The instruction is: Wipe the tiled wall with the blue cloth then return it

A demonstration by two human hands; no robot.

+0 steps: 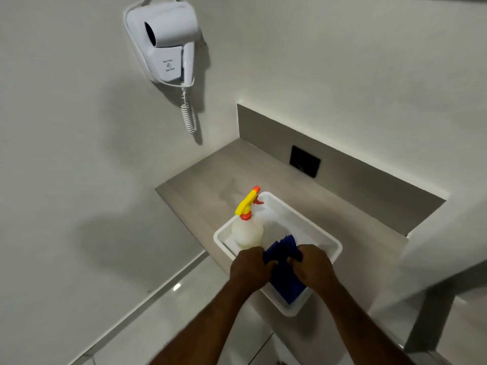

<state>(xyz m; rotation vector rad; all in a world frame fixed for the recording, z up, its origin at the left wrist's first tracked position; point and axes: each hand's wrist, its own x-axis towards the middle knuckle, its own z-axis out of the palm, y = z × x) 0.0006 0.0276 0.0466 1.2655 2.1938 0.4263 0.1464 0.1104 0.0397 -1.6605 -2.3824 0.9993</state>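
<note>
A blue cloth [286, 275] hangs bunched over a white plastic tub [303, 217] on the grey counter. My left hand [249, 270] grips the cloth's left side and my right hand [312, 267] grips its right side, both over the tub's near end. The cloth's lower part reaches down inside the tub. The pale tiled wall [79, 154] rises to the left and behind the counter.
A spray bottle [247, 227] with a yellow and orange trigger stands in the tub's left corner, touching my left hand's side. A white hair dryer [166, 40] with a coiled cord hangs on the wall. A black socket [305, 161] sits in the grey backsplash. Glossy floor lies below left.
</note>
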